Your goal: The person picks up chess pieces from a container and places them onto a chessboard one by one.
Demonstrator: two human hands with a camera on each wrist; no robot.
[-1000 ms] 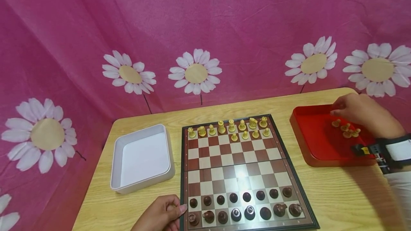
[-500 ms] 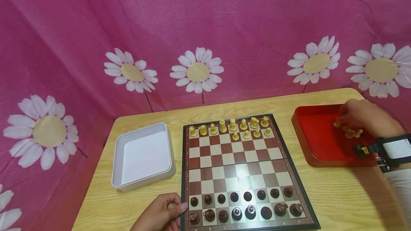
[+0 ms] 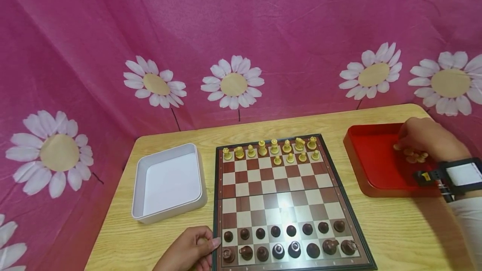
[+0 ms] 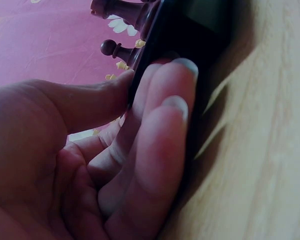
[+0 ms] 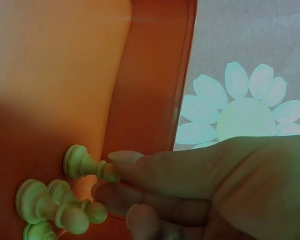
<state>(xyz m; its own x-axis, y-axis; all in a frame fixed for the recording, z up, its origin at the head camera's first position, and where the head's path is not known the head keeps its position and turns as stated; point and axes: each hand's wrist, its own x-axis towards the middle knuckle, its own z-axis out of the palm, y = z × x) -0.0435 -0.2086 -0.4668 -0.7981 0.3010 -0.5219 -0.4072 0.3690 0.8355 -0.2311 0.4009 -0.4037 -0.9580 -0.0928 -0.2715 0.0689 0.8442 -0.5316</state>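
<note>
At the near left corner of the chessboard (image 3: 269, 187), my left hand (image 3: 188, 248) grips the board's edge. In the left wrist view its thumb lies over the edge and its fingers (image 4: 160, 145) curl beneath. My right hand (image 3: 429, 139) reaches into the red tray (image 3: 355, 162). Its thumb and forefinger pinch the head of a cream pawn (image 5: 80, 162) in the right wrist view. Several more cream pawns (image 5: 35, 202) lie close together beside it. Cream pieces (image 3: 262, 148) line the board's far side, with several pawns (image 3: 290, 158) before them on the right.
Dark chess pieces (image 3: 295, 249) stand in two rows along the board's near side. A white tray (image 3: 203, 183) sits left of the board on the wooden table (image 3: 158, 237). Behind the table hangs a pink cloth (image 3: 293, 53) printed with daisies.
My right hand has moved right and down within the red tray, to the pawns, and now pinches one. The left hand keeps its grip on the board's edge.
</note>
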